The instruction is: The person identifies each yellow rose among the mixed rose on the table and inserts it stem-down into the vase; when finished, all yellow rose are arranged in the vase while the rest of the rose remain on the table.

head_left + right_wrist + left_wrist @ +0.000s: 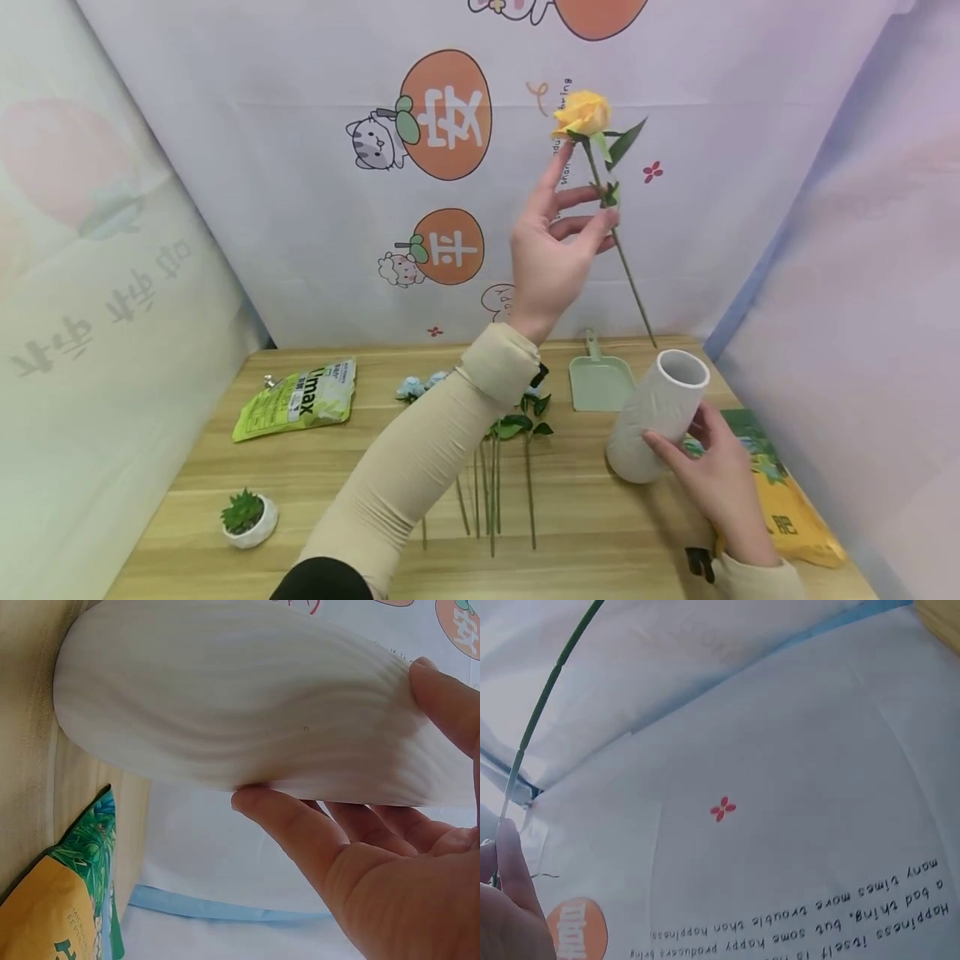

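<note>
My left hand [573, 221] is raised high above the table and pinches the stem of a yellow artificial rose [582, 113]; its long green stem [633, 287] slants down toward the vase mouth. The left wrist view shows that stem [544, 705] above a fingertip [510, 855]. A white ribbed vase [658, 415] stands tilted on the wooden table [585, 517], and my right hand [716, 471] grips its side. In the right wrist view the vase [225, 712] fills the frame with my thumb and fingers [300, 825] around it.
Several flower stems with blue blooms [495, 467] lie mid-table under my left forearm. A green dustpan [600, 379] sits behind the vase. A green pouch [300, 400] and a small potted succulent [247, 518] are at the left, a yellow-green bag [787, 500] at the right edge. Printed cloth walls surround the table.
</note>
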A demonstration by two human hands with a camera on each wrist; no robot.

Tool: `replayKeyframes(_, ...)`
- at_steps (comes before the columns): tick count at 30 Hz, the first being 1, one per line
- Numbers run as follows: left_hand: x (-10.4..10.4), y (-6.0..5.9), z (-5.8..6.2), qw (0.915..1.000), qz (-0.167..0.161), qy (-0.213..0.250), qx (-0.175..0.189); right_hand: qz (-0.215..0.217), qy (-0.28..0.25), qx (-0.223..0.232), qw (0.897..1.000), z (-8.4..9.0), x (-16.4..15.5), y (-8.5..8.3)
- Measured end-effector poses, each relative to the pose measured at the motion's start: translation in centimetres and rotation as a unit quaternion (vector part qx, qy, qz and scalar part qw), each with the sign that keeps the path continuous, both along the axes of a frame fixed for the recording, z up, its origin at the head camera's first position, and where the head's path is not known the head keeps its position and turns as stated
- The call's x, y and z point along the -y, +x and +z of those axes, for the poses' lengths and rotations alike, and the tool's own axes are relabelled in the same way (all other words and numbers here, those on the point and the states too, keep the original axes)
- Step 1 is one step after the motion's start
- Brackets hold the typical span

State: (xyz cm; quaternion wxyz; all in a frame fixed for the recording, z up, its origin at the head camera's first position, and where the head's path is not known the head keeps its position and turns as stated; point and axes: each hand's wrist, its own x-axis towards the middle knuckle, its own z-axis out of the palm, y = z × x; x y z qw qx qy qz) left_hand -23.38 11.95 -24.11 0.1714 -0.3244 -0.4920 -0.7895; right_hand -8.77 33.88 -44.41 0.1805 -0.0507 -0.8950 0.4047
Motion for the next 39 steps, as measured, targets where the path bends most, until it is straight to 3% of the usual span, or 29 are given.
replayKeyframes(8,-3.9,0.9,-3.7,0.9988,-0.002,-0.048,-0.011,-0.004,0.001,0.009,1.0,0.0,0.0,0.0)
replayKeyframes(13,-5.0,1.3,-6.4,0.9908,0.017,-0.127,-0.042,-0.003,-0.003,0.013,1.0,0.1,0.0,0.0)
replayKeyframes(18,-5.6,1.5,-8.5,0.9821,0.023,-0.184,-0.03,0.002,-0.004,0.008,1.0,0.0,0.0,-0.1)
replayKeyframes(29,-6.0,2.1,-11.7,0.9736,0.004,-0.228,-0.016,0.006,-0.003,0.007,1.0,-0.2,0.0,-0.2)
replayKeyframes(39,-5.8,2.1,-13.3,0.9653,-0.01,-0.261,-0.013,0.002,-0.002,0.004,1.0,-0.3,0.0,-0.2)
